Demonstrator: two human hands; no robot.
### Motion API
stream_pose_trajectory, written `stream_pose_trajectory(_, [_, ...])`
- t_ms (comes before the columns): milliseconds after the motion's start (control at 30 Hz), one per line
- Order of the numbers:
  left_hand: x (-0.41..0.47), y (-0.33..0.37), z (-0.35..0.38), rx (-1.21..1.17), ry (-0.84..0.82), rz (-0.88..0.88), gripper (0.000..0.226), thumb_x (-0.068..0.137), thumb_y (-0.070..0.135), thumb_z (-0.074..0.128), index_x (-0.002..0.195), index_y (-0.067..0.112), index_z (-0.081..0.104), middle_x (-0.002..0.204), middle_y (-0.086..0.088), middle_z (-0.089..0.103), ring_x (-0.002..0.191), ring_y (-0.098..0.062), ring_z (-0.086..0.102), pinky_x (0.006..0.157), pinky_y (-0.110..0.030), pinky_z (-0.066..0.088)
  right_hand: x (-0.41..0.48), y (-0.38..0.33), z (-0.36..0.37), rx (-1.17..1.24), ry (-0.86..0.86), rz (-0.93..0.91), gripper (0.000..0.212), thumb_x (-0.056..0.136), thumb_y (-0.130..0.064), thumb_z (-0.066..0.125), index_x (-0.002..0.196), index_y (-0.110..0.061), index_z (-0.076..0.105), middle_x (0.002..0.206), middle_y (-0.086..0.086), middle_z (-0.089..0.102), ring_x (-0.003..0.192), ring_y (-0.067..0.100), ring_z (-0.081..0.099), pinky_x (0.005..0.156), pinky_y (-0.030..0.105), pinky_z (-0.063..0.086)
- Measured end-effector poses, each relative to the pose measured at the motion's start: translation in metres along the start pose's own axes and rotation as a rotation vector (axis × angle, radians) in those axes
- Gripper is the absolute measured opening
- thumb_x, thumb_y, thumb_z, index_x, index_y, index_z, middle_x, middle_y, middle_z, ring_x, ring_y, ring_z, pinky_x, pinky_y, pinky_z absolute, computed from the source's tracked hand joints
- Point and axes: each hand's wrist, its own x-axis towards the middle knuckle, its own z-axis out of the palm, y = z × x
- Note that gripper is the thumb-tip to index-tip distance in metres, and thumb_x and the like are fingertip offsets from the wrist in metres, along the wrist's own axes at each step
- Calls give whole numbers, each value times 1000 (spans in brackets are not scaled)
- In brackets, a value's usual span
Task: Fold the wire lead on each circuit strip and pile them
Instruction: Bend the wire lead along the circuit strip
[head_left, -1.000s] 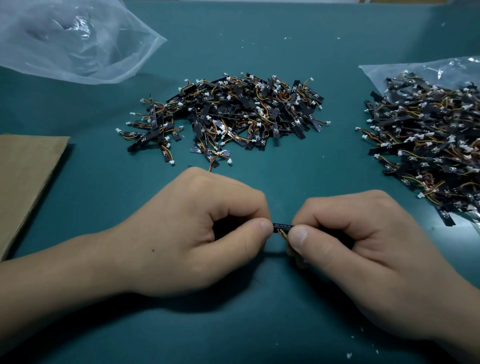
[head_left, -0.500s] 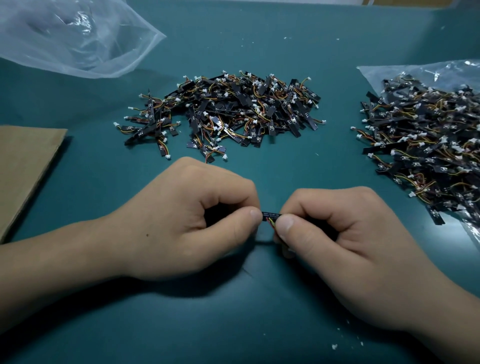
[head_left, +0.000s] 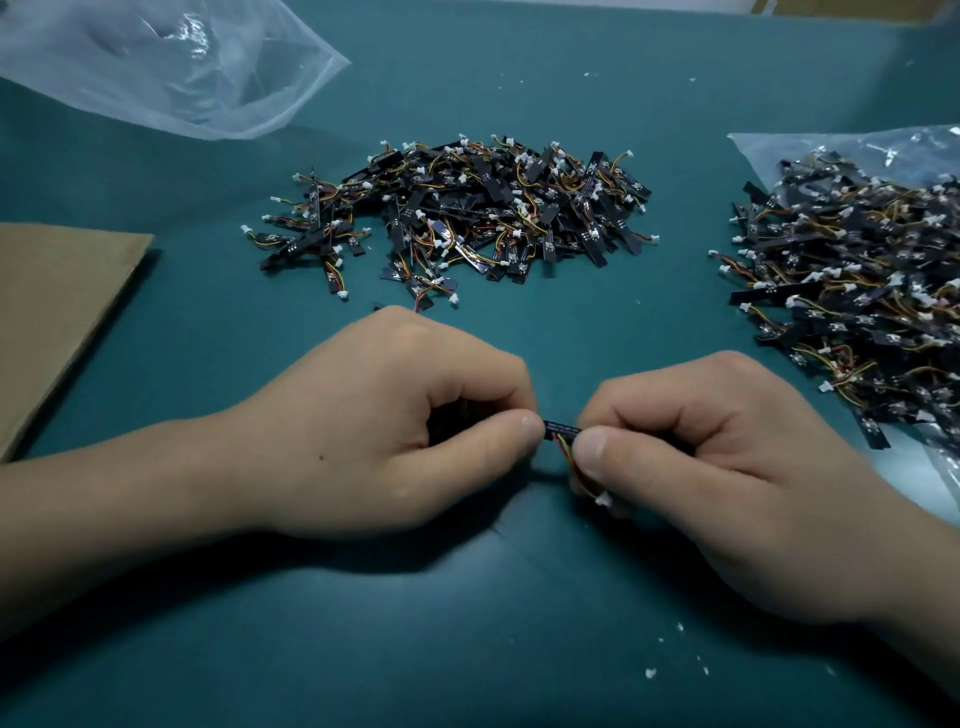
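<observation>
A small black circuit strip (head_left: 561, 430) is held between both hands above the green mat. My left hand (head_left: 405, 421) pinches its left end with thumb and curled fingers. My right hand (head_left: 691, 462) pinches the right end, and the coloured wire lead bends down under the thumb to a white connector (head_left: 602, 500). A pile of circuit strips (head_left: 467, 208) lies in the middle beyond the hands. A second heap of strips (head_left: 857, 291) lies on a clear bag at the right.
An empty clear plastic bag (head_left: 171, 62) lies at the far left. A brown cardboard sheet (head_left: 57, 312) covers the left edge of the green mat (head_left: 467, 649). Small white crumbs (head_left: 650, 673) dot the mat near the front right.
The wire lead has bent downward under my right thumb, and its white connector now shows below the thumb. Both hands stayed in place on the strip.
</observation>
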Motion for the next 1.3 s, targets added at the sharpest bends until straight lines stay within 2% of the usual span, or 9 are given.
stream_pose_trajectory(133, [2, 5, 2, -162, 42, -48, 26, 95, 32, 56, 76, 21, 69, 63, 0, 66, 59, -20, 62, 59, -37, 48, -1, 1, 4, 35, 113, -26, 30, 93, -22, 59, 64, -17, 64, 54, 7, 56, 46, 13, 47, 46, 28, 38])
stream_pose_trajectory(300, [12, 15, 12, -318, 177, -99, 24, 93, 25, 54, 73, 21, 66, 60, -3, 62, 55, -22, 55, 54, -36, 45, 0, 1, 7, 92, 262, -56, 29, 92, -29, 59, 69, -13, 66, 54, 8, 59, 41, 5, 50, 43, 18, 38])
stream_pose_trajectory(400, [14, 15, 14, -413, 190, -95, 23, 92, 19, 54, 74, 16, 67, 58, 2, 61, 54, -10, 52, 54, -26, 43, 4, 2, 7, 105, 285, -34, 25, 91, -20, 59, 68, -14, 66, 51, 2, 56, 41, 4, 48, 43, 18, 38])
stream_pose_trajectory(700, [7, 3, 10, -395, 125, -47, 22, 94, 17, 56, 74, 20, 66, 61, -1, 61, 56, -22, 56, 54, -31, 45, 8, 2, 1, -94, 67, -108, 47, 92, -39, 48, 58, -8, 39, 52, 6, 31, 46, 13, 30, 45, 37, 31])
stream_pose_trajectory(900, [5, 3, 11, -391, 111, -45, 22, 96, 20, 55, 77, 23, 66, 63, 4, 61, 56, -11, 54, 55, -23, 44, 8, 4, 1, -83, 42, -114, 49, 92, -40, 49, 58, -6, 45, 51, 9, 33, 45, 19, 32, 46, 41, 32])
stream_pose_trajectory(1067, [4, 5, 14, -307, 189, 11, 19, 98, 24, 57, 114, 24, 65, 83, 5, 65, 75, -17, 62, 67, -25, 48, 7, 11, 1, 87, 151, -130, 47, 95, -36, 51, 59, -8, 40, 52, -7, 29, 47, 6, 29, 46, 26, 26])
stream_pose_trajectory(1133, [2, 2, 14, -244, 291, 33, 32, 95, 27, 54, 127, 24, 58, 98, 9, 65, 89, -19, 62, 73, -22, 46, 7, 13, 3, 198, 374, -146, 39, 100, -34, 52, 68, -12, 53, 54, -4, 40, 48, 10, 34, 48, 22, 29])
stream_pose_trajectory(1200, [3, -3, 17, -139, 356, 15, 46, 88, 30, 54, 134, 31, 52, 112, 19, 63, 104, -13, 59, 82, -13, 40, 8, 15, 2, 367, 570, -161, 19, 106, -26, 50, 100, -23, 67, 62, 4, 55, 43, 16, 35, 43, 20, 30])
stream_pose_trajectory(1300, [6, -10, 22, 108, 294, 2, 53, 78, 43, 59, 129, 49, 49, 129, 42, 48, 126, 16, 42, 99, -4, 25, 11, 21, 2, 443, 625, -137, 45, 106, -17, 44, 149, -27, 42, 86, 7, 71, 37, 15, 37, 41, 16, 32])
